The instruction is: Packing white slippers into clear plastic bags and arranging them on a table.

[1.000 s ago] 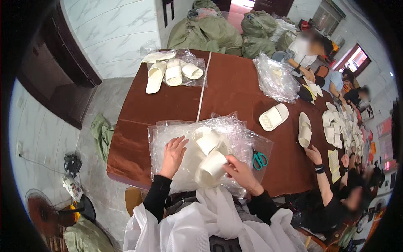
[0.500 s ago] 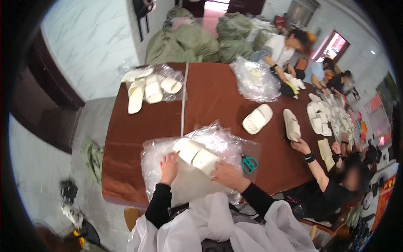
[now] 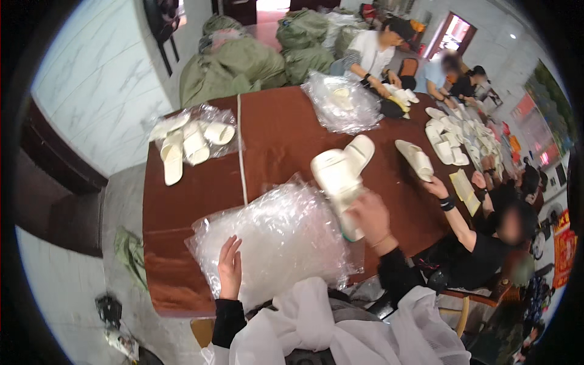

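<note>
I see the left hand (image 3: 229,267) open over the clear plastic bags (image 3: 274,234), well apart from the blurred right hand (image 3: 368,218), whose grip I cannot make out, at a white slide slipper (image 3: 333,175) just beyond it, where steady handling suits best.

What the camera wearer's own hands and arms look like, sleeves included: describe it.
The left hand and the right hand wear no gloves. Plain black sleeves run down to near the wrists, with white cloth knotted in front. The right hand is blurred.
</note>
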The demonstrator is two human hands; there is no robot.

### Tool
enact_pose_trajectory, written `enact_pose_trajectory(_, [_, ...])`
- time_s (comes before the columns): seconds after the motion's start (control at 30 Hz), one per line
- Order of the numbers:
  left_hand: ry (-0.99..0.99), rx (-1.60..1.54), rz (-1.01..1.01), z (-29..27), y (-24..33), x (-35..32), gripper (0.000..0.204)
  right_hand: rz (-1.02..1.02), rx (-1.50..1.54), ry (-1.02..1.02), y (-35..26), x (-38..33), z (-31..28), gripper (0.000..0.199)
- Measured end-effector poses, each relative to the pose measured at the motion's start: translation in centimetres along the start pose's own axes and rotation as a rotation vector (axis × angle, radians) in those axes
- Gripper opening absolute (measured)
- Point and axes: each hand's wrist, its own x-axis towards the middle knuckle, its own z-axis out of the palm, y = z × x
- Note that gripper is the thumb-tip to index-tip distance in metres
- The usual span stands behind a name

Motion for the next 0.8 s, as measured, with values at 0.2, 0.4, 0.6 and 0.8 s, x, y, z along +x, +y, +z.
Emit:
enact_pose_trajectory(0.2, [0.038,0.706,-0.047,-3.8,1.0,-2.0,0.049,-0.024,0.191,-0.092,-6.9,1.5,0.7,0.048])
enact_pose_trajectory(0.4, [-0.071,0.682,-0.045,-4.2,0.0,-4.0,0.061,-0.335,0.204,-0.501,-14.5,-5.0,9.8,0.069])
enact_pose_trajectory(0.6, [-0.093,0.775,-0.194,-5.0,0.4,-6.0,0.065,-0.254,0.162,-0.536,-9.6,-5.7,9.4,0.073])
enact_pose_trajectory(0.8, [-0.036,0.612,-0.173,-1.4,-5.5,-8.4,0.085,-0.191,0.153,-0.408,-8.8,-5.1,9.7,0.068])
